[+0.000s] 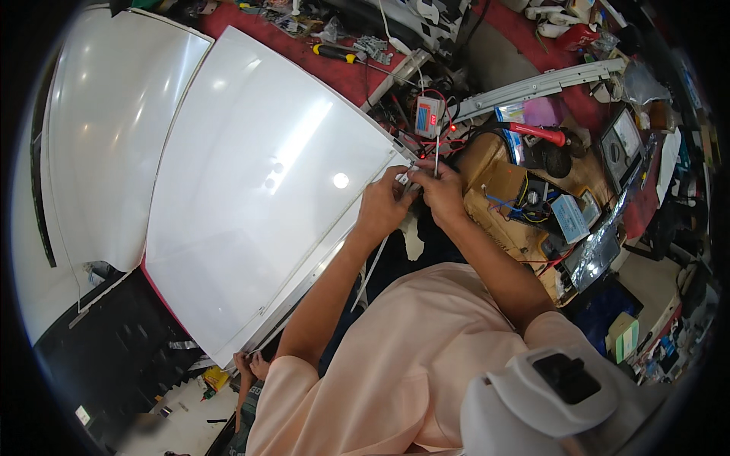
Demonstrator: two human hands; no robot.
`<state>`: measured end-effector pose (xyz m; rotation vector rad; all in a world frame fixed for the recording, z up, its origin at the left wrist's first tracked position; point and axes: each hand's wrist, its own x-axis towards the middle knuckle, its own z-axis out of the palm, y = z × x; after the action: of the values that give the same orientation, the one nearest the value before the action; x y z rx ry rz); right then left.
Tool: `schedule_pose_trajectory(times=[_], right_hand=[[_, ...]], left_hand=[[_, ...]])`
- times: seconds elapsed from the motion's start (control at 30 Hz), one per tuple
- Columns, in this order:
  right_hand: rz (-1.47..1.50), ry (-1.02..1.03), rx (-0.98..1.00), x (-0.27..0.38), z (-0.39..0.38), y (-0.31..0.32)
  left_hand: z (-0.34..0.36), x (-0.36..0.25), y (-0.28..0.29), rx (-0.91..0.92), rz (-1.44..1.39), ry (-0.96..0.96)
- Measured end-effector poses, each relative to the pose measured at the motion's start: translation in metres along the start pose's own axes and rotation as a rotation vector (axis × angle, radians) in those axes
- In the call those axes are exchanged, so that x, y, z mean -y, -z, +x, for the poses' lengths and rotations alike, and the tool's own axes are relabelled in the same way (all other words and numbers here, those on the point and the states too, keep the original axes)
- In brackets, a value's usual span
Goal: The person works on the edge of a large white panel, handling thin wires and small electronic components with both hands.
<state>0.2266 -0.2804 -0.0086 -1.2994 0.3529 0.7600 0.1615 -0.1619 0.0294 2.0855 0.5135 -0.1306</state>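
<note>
Red lit digits on display (434, 120) of small white box-shaped device (427, 134), too small to read surely. Beside display, printed blue-and-red label (422, 117), lettering blurred. Light blue carton (569, 218) bears rows of fine print, illegible at this size. Pale letters on other person's dark green garment (254, 394), only partly visible. Small white sticker (82, 415) on black panel (91, 365), marks too small to tell.

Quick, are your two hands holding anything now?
Left hand: fingers bent at the panel's corner; grip unclear.
Right hand: closed, apparently on a thin rod.
</note>
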Motion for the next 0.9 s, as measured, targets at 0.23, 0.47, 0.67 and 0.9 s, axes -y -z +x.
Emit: schedule_pose_trajectory(times=[0.23, 0.47, 0.67, 0.9], right_hand=[[-0.058, 0.134, 0.093, -0.006, 0.011, -0.002], [-0.166, -0.068, 0.279, 0.016, 0.018, 0.016], [-0.417, 0.089, 0.341, 0.011, 0.03, 0.017], [-0.537, 0.154, 0.394, 0.012, 0.035, 0.019]], left_hand=[[0.002, 0.005, -0.008, -0.228, 0.023, -0.128], [0.006, 0.01, -0.005, -0.168, 0.051, -0.028], [0.007, 0.001, -0.006, -0.149, 0.037, 0.008], [0.006, -0.002, -0.004, -0.163, 0.079, -0.009]])
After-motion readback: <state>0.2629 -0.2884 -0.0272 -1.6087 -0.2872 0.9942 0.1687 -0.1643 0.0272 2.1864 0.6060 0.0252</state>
